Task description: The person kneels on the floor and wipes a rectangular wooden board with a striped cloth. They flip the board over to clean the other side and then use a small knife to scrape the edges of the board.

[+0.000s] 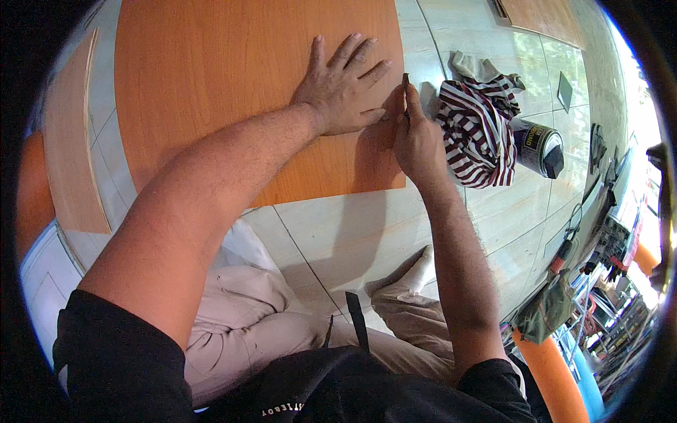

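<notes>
My left hand (343, 88) lies flat with spread fingers on an orange-brown wood-grain board (233, 92), close to its right edge. At that edge my right hand (420, 141) is closed round a thin dark tool (406, 79), its narrow end pointing away from me along the board's side. Most of the tool is hidden in the fingers, so its exact kind does not show. Just right of this hand, a maroon-and-white striped cloth (476, 134) lies bunched on the floor.
A dark-labelled metal can (539, 148) lies beside the cloth on the tiled floor (508, 218). Another board (74, 141) lies at the left, and a wooden panel (546, 20) at the far right. Tools and a green bag (546, 310) crowd the right side. My legs are folded below the board.
</notes>
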